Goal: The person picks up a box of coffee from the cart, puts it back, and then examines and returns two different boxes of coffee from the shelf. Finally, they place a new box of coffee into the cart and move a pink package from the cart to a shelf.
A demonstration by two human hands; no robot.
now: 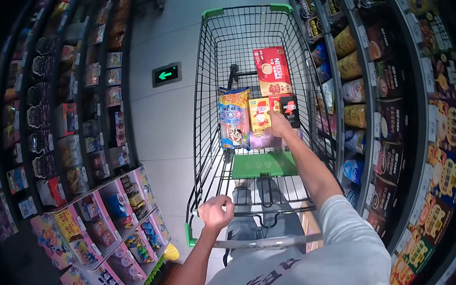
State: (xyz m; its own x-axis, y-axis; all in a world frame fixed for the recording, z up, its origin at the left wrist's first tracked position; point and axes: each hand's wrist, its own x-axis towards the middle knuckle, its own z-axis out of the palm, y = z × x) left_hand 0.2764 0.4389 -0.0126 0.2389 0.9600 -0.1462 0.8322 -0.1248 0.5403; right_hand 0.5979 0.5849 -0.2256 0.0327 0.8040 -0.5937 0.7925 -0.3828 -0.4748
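My right hand point(279, 125) reaches down into the shopping cart point(202, 90). Its fingers are closed at the right edge of a small yellow Nescafé coffee box point(259, 113); the fingertips are partly hidden. Right beside it lies a black and red Nescafé box point(290, 104). Farther forward is a larger red Nescafé box point(273, 69). A colourful blue and pink snack bag point(234, 119) lies on the left, and a purple package point(263, 141) shows under the hand. My left hand point(216, 212) is curled into a fist above the cart's handle point(264, 242), with nothing visible in it.
Packed shelves point(382, 102) run close along the right side, full of bags and boxes. More shelves point(72, 102) stand on the left, with a pink cardboard display point(106, 234) in front. A green arrow sign point(167, 74) is set in the tiled floor.
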